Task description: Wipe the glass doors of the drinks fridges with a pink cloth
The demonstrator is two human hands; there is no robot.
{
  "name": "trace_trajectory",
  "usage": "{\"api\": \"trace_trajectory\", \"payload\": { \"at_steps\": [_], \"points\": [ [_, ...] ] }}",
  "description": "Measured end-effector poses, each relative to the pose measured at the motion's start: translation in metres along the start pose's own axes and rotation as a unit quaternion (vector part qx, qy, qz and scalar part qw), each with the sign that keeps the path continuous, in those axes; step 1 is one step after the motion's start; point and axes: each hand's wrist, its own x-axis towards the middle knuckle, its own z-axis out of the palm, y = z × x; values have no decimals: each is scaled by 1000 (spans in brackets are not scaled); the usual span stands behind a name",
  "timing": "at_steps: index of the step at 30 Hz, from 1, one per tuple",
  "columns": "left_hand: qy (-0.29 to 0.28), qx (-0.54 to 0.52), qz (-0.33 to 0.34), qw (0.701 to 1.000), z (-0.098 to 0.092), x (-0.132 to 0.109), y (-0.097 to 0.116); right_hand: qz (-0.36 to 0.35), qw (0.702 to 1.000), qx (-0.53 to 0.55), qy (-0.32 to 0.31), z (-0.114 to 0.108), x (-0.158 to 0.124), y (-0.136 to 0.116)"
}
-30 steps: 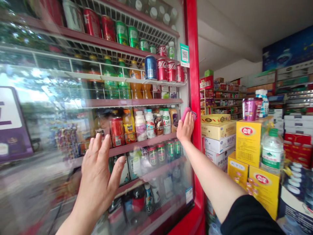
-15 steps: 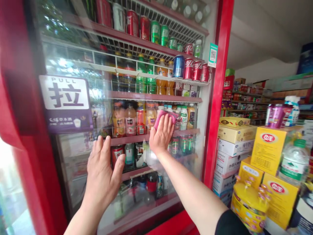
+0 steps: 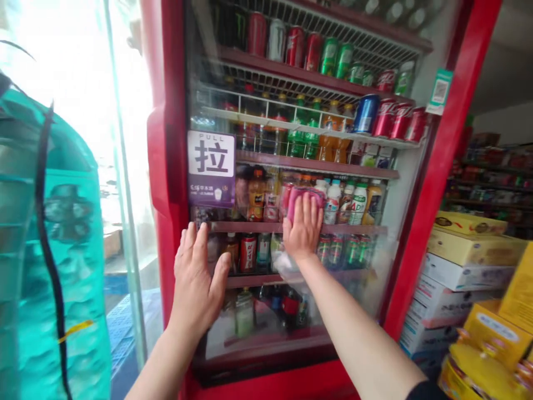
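My right hand [image 3: 303,228] lies flat over a pink cloth [image 3: 293,197], pressing it to the glass door [image 3: 353,297] of a drinks fridge. Its fingers point upward, and the cloth shows around their tips. My left hand [image 3: 197,278] is raised with fingers stretched and thumb apart, holding nothing. It sits at the door's left side, below the white and purple PULL sticker [image 3: 211,166]; whether it touches the glass I cannot tell. Behind the glass, cans and bottles stand on several shelves, among them a blue can [image 3: 366,114] and a white bottle with a green cap [image 3: 358,203].
A red frame [image 3: 447,161] surrounds the door. Stacked cartons [image 3: 462,272] and yellow boxes [image 3: 495,328] stand close on the right. To the left are a turquoise padded cover [image 3: 70,233] with a black strap and a clear plastic curtain [image 3: 122,166].
The view has turned left, bringing the turquoise cover into sight. My right hand has slid the pink cloth leftward over the glass. My left hand, still open, has also moved left along the door.
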Motion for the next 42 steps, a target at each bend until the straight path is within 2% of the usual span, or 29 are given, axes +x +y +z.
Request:
{"api": "trace_trajectory", "payload": {
  "at_steps": [2, 4, 6, 8, 12, 16, 18, 20, 23, 27, 30, 35, 42],
  "points": [
    [3, -1, -7, 1000, -10, -3, -9, 92, 995, -7, 40, 6, 1, -15],
    [1, -4, -10, 1000, -18, -5, -16, 153, 986, -4, 69, 14, 3, -37],
    [0, -5, -15, 1000, -25, -7, -21, 193, 978, 7, 85, 20, 8, -62],
    [0, -4, -23, 1000, -31, -9, -25, 201, 976, 27, 78, 23, 15, -89],
    [-2, 0, -37, 999, -41, -13, -32, 159, 984, 81, 22, 22, 25, -150],
    [-2, 6, -46, 999, -49, -18, -40, 56, 987, 136, -61, 28, 16, -214],
    [2, 11, -43, 999, -52, -20, -44, 1, 982, 167, -89, 35, 7, -235],
    [6, 19, -43, 999, -55, -20, -46, -34, 977, 185, -102, 41, -2, -242],
    [4, 26, -46, 999, -55, -20, -47, -94, 972, 179, -121, 45, -10, -227],
    [-12, 15, -48, 999, -44, -20, -39, -206, 954, 159, -149, 38, -14, -183],
    [-24, 6, -43, 999, -32, -24, -30, -232, 951, 139, -149, 31, -18, -152],
    [-41, -2, -50, 998, -14, -35, -18, -188, 967, 113, -130, 24, -27, -96],
    [-68, -4, -67, 995, 0, -46, -4, -20, 998, 42, -30, 6, -31, 19]
  ]
}}
